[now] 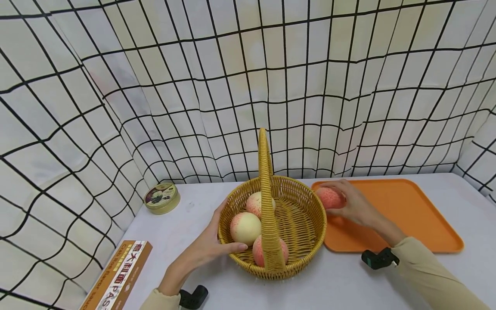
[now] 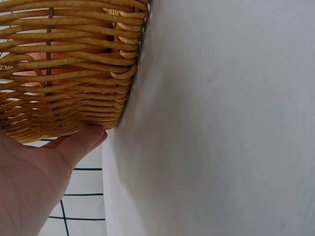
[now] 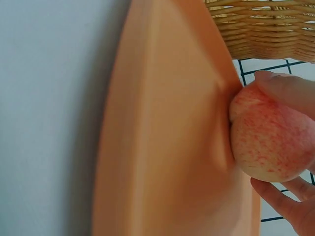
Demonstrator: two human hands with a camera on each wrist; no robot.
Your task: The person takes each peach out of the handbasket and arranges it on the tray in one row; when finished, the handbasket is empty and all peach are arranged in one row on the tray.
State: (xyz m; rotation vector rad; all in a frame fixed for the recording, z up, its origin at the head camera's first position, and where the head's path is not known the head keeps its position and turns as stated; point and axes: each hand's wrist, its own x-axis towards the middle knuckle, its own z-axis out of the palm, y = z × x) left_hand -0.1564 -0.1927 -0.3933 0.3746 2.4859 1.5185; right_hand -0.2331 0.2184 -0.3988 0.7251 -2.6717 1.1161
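Observation:
In the head view a yellow wicker basket (image 1: 294, 219) with a tall handle holds several peaches, two pale ones (image 1: 246, 228) and a pinker one (image 1: 284, 251) partly behind the handle. My left hand (image 1: 211, 243) rests against the basket's left side, thumb stretched along the front and fingers spread along the wall. In the left wrist view that hand (image 2: 39, 172) touches the woven wall (image 2: 74, 73) low down. My right hand (image 1: 354, 206) grips a pink-red peach (image 1: 330, 198) between thumb and fingers, over the left end of the orange tray (image 1: 403, 215). The peach (image 3: 273, 132) overlaps the tray's surface in the right wrist view.
A round yellow tin (image 1: 162, 199) stands at the table's back left. Near the front left lies a brown pasta box (image 1: 120, 275). Black netting over white cloth (image 1: 248, 86) walls the back and sides. The tray's left edge sits close beside the basket.

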